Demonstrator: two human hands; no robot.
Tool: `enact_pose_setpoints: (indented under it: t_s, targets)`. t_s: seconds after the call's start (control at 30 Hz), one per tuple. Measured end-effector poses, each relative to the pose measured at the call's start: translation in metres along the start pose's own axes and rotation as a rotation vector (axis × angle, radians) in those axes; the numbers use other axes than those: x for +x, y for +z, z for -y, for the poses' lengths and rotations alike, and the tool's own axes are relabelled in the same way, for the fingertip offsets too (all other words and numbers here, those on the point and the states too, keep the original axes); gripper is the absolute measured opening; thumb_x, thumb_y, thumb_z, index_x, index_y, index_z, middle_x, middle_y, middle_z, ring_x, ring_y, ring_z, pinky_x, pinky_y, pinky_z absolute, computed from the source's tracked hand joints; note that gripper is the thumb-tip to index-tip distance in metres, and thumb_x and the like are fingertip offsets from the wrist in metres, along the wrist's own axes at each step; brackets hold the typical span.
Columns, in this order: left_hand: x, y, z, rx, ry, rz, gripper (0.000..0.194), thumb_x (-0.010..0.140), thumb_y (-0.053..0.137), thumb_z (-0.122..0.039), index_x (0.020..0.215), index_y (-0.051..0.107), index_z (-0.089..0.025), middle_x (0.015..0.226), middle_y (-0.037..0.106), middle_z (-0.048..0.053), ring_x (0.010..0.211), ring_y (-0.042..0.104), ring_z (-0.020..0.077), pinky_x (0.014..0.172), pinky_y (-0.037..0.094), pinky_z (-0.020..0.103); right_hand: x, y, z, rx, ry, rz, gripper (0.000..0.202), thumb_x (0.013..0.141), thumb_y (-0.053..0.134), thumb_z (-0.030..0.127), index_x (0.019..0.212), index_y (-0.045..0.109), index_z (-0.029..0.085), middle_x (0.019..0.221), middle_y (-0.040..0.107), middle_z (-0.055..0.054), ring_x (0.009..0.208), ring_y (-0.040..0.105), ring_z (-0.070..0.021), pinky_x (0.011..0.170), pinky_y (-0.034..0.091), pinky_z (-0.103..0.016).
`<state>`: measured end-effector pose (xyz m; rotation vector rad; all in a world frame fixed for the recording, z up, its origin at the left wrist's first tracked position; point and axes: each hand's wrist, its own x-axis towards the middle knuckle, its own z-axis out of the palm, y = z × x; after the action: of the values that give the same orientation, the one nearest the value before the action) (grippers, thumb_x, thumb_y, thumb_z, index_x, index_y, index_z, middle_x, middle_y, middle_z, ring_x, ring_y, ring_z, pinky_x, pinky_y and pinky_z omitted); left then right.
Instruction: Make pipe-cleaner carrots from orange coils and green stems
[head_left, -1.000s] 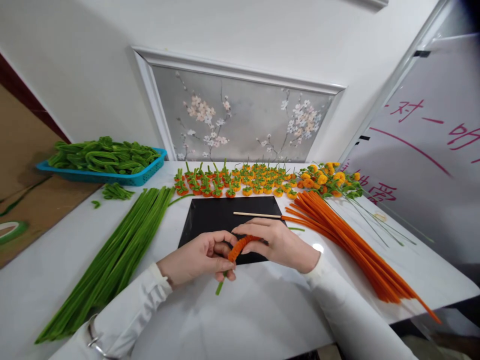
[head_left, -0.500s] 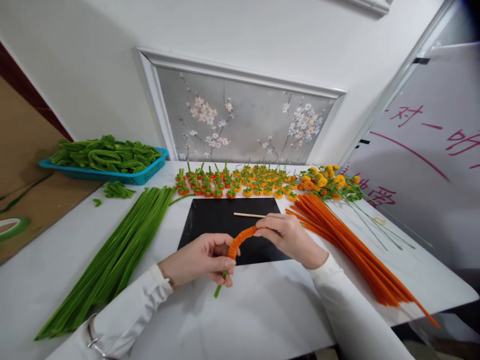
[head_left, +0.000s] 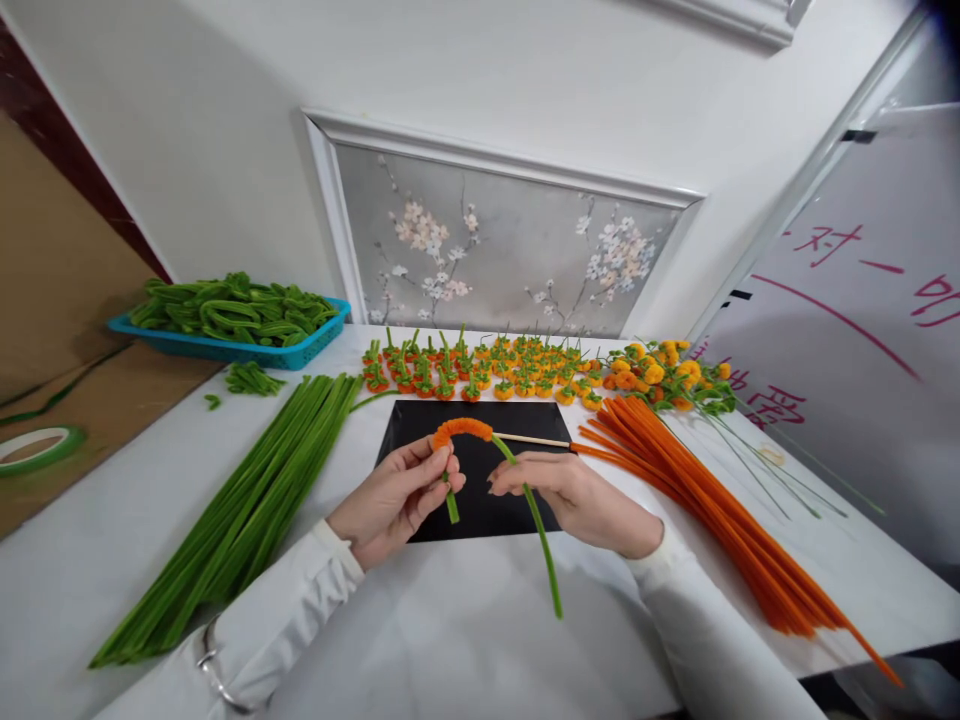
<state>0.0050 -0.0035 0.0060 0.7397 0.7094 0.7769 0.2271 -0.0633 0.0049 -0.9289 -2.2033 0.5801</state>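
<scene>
Head view: left hand (head_left: 399,502) pinches an orange coil (head_left: 465,427), seemingly mid-bend; right of that grip, right hand (head_left: 581,498), hold unclear, likely must curl the green stem (head_left: 546,553).

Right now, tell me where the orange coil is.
In the head view, the orange coil is near the middle, arched over the black mat, held at its left end by the left hand.

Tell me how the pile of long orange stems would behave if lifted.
The orange stems would probably bend rather than snap, since a few curve away at the far end. They look light, being thin and fuzzy like the orange coil at the left hand. They may spread apart, as no tie shows around them.
</scene>
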Motion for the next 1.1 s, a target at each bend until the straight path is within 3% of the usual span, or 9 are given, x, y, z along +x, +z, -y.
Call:
enact_pose_setpoints:
  t_s: [0.1,0.27,0.37,0.47,0.57,0.63,0.77,0.9,1.1]
  targets:
    - [0.0,-0.001,-0.003,-0.11,0.002,-0.057,0.014,0.086,0.05,-0.003,0.082,0.062,-0.01,0.069,0.065,0.003,0.058,0.067,0.0079,0.051,0.055,0.009,0.0,-0.001,-0.002,-0.084,-0.039,-0.066,0.035,0.09,0.038,0.005,0.112,0.059,0.022,0.105,0.064,-0.004,0.098,0.061,-0.0132,0.087,0.051,-0.028]
    - [-0.003,0.005,-0.002,-0.129,-0.031,-0.027,0.017,0.088,0.046,-0.006,0.084,0.062,-0.009,0.071,0.065,0.006,0.064,0.071,0.0154,0.054,0.059,0.016,0.0,0.005,0.002,-0.337,-0.075,-0.454,0.034,0.088,0.048,0.01,0.115,0.06,0.026,0.127,0.047,-0.01,0.106,0.054,-0.0195,0.08,0.052,-0.033]
    - [-0.004,0.008,0.001,-0.128,-0.046,-0.027,0.018,0.089,0.046,-0.008,0.082,0.063,-0.009,0.072,0.066,0.006,0.066,0.071,0.0173,0.055,0.059,0.018,0.0,0.008,0.012,-0.289,-0.187,-0.609,0.032,0.086,0.049,0.004,0.107,0.061,0.025,0.111,0.057,-0.008,0.093,0.06,-0.0164,0.074,0.053,-0.029]
    - [-0.003,0.007,0.005,-0.136,-0.04,-0.06,0.016,0.088,0.049,-0.009,0.082,0.064,-0.01,0.077,0.068,0.007,0.068,0.071,0.0169,0.056,0.059,0.017,0.0,0.011,0.019,-0.165,-0.214,-0.597,0.027,0.087,0.051,0.007,0.108,0.054,0.023,0.085,0.066,-0.002,0.074,0.064,-0.0126,0.07,0.053,-0.025]
    - [-0.003,0.005,0.01,-0.114,-0.024,-0.005,0.006,0.083,0.06,-0.012,0.082,0.066,-0.012,0.083,0.069,0.005,0.076,0.071,0.0189,0.063,0.06,0.021,0.001,0.017,0.019,-0.146,-0.12,-0.476,0.03,0.092,0.042,0.012,0.121,0.039,0.021,0.082,0.068,0.0,0.06,0.063,-0.0098,0.062,0.053,-0.022]
    - [-0.005,0.006,0.013,-0.077,-0.014,0.046,0.004,0.076,0.068,-0.013,0.08,0.068,-0.012,0.083,0.069,0.004,0.08,0.07,0.0186,0.065,0.059,0.02,0.003,0.02,0.016,-0.2,-0.083,-0.401,0.024,0.094,0.036,0.015,0.117,0.041,0.019,0.078,0.067,0.0,0.052,0.06,-0.0089,0.054,0.05,-0.02]
    - [-0.008,0.011,0.018,0.019,-0.003,0.106,0.012,0.069,0.075,-0.011,0.08,0.07,-0.011,0.073,0.068,0.001,0.062,0.066,0.0076,0.054,0.053,0.008,0.009,0.022,0.017,-0.27,-0.108,-0.329,0.016,0.095,0.04,0.02,0.093,0.057,0.02,0.078,0.065,-0.002,0.062,0.061,-0.0111,0.059,0.049,-0.022]
    - [-0.009,0.014,0.019,0.011,0.048,0.135,0.015,0.068,0.077,-0.013,0.081,0.07,-0.012,0.076,0.069,0.002,0.068,0.067,0.0085,0.067,0.055,0.012,0.011,0.022,0.024,-0.168,-0.121,-0.345,0.02,0.093,0.044,0.019,0.105,0.061,0.021,0.095,0.064,-0.006,0.084,0.062,-0.013,0.073,0.051,-0.024]
    - [-0.01,0.015,0.019,-0.07,0.028,0.154,0.017,0.082,0.063,-0.028,0.085,0.069,-0.012,0.082,0.068,0.005,0.074,0.068,0.0144,0.072,0.058,0.023,0.007,0.026,0.031,-0.127,-0.024,-0.425,0.009,0.093,0.043,0.019,0.094,0.051,0.021,0.077,0.064,0.0,0.06,0.059,-0.0102,0.058,0.047,-0.022]
